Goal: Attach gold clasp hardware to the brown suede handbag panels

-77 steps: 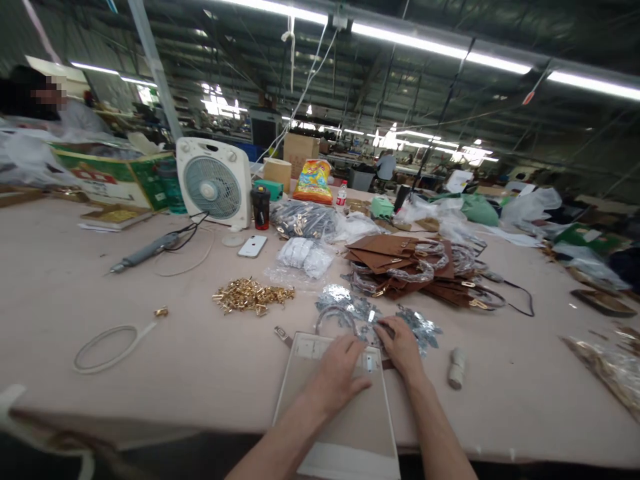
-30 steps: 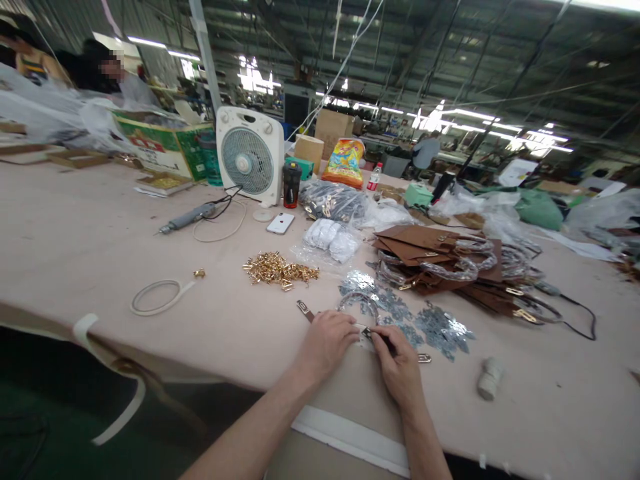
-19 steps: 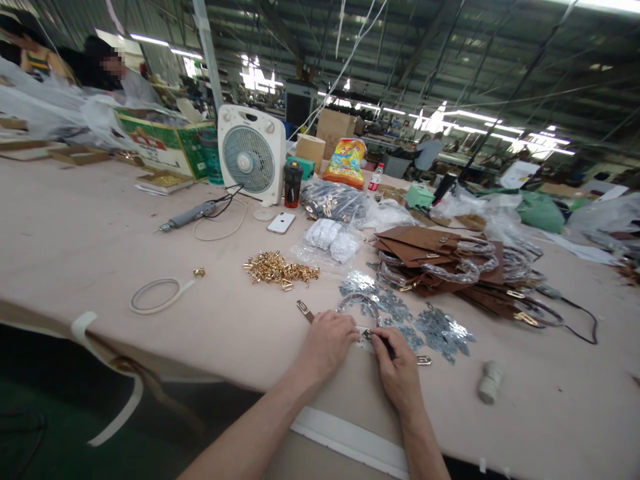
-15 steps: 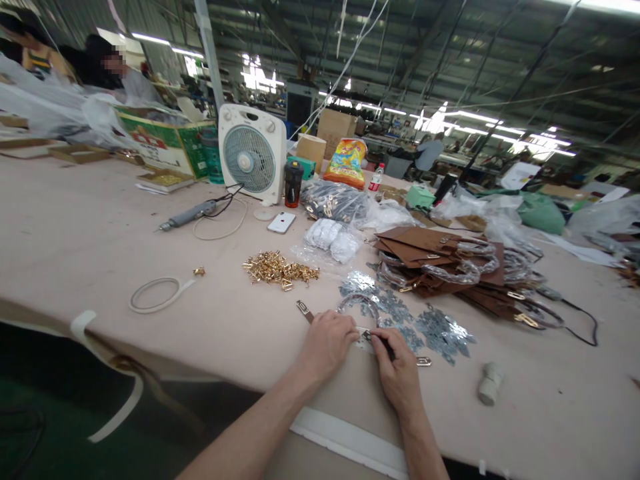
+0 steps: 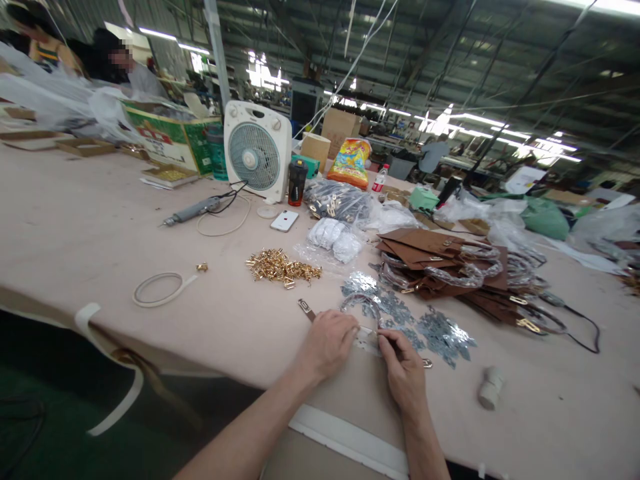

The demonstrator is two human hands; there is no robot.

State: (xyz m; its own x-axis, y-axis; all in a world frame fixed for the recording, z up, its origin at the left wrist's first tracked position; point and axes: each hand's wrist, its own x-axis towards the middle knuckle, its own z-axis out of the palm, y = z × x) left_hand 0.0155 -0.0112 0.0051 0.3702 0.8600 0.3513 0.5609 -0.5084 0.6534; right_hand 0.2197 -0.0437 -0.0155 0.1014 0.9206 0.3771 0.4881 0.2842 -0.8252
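Observation:
My left hand (image 5: 327, 343) rests curled on the upper end of a flat beige panel (image 5: 370, 400) at the table's near edge. Beside it my right hand (image 5: 403, 370) pinches a small dark metal fitting (image 5: 381, 337) over the panel's top. A brown strap with metal end clasps (image 5: 306, 309) curves out just beyond my fingers. Small silvery packets (image 5: 430, 330) lie scattered right behind both hands. A pile of gold fittings (image 5: 281, 267) sits farther back to the left.
A stack of brown leather pieces with wrapped handles (image 5: 450, 267) lies at back right. A white fan (image 5: 257, 157), a phone (image 5: 284, 220), an electric screwdriver (image 5: 193, 211) and a tape loop (image 5: 157, 289) lie at left. A white roll (image 5: 489, 388) is at right. Other people work far left.
The view has swung left and lowered since the earliest frame. My hands have stayed together at the panel's top, the right one closing into a pinch on the small fitting.

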